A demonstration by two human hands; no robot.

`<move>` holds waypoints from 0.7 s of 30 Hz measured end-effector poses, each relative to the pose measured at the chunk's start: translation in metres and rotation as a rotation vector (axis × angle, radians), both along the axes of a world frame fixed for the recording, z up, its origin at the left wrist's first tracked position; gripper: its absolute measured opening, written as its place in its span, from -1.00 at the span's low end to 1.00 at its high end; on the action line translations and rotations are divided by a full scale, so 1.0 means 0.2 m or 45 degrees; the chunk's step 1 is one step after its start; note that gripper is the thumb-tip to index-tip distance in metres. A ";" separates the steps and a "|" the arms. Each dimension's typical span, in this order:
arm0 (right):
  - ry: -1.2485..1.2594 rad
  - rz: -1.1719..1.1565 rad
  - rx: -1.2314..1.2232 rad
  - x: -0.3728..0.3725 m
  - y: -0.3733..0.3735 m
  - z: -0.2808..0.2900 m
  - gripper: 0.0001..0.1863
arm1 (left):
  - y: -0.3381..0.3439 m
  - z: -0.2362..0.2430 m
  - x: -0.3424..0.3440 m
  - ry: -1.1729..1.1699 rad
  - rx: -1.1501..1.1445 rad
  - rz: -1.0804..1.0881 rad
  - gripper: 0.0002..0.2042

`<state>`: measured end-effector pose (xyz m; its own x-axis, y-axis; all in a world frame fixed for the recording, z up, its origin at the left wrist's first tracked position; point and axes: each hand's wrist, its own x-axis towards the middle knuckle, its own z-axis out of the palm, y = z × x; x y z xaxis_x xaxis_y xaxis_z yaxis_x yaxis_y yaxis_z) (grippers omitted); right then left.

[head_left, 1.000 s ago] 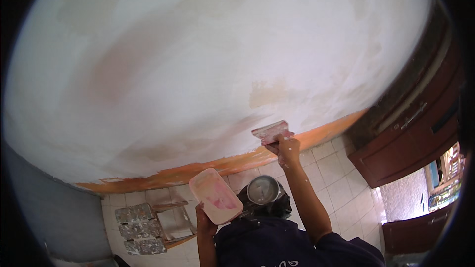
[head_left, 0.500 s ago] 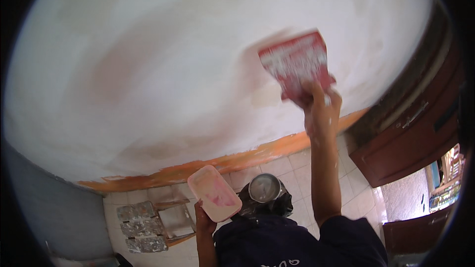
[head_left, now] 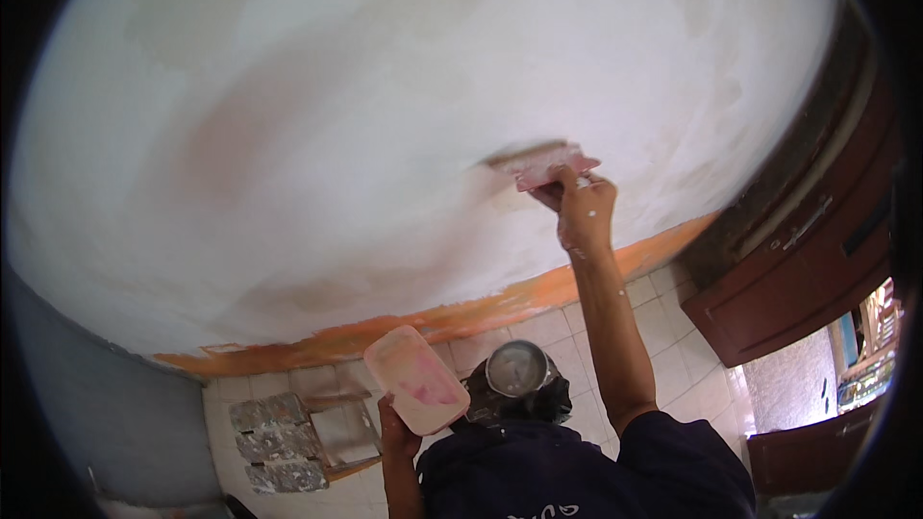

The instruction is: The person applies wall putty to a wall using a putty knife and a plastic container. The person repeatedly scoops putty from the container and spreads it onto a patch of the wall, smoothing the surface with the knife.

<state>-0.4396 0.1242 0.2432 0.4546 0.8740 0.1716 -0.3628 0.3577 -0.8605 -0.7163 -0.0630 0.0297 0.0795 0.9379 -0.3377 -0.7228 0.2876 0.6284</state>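
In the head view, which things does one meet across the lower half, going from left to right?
Grey wall → paint-spattered stool → pink tray → round pot → right forearm → brown door.

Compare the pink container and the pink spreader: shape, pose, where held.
Shape: the pink container is a rounded rectangular tub; the pink spreader is a thin, flat tool.
Pose: the container's open face shows to the camera; the spreader is seen at a slant, near edge-on.
Place: the container is low in the left hand; the spreader is higher, at the white wall, in the right hand.
Shared: both are pinkish with pale smears.
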 end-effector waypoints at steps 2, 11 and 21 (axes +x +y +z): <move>-0.009 0.020 0.060 0.05 -0.06 0.08 -0.81 | 0.00 -0.04 -0.01 -0.020 -0.002 -0.001 -0.44; 0.199 -0.049 -0.469 0.09 -0.25 -0.83 -0.82 | 0.00 -0.05 0.01 -0.128 -0.055 -0.032 -0.43; 0.077 -0.122 -0.127 0.15 0.36 -0.21 -0.84 | 0.03 -0.01 0.00 -0.036 -0.042 0.001 -0.51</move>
<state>-0.4097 0.1971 0.2010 0.5435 0.8375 0.0562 -0.3833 0.3072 -0.8710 -0.7161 -0.0578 0.0283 0.0892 0.9264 -0.3658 -0.7403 0.3073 0.5979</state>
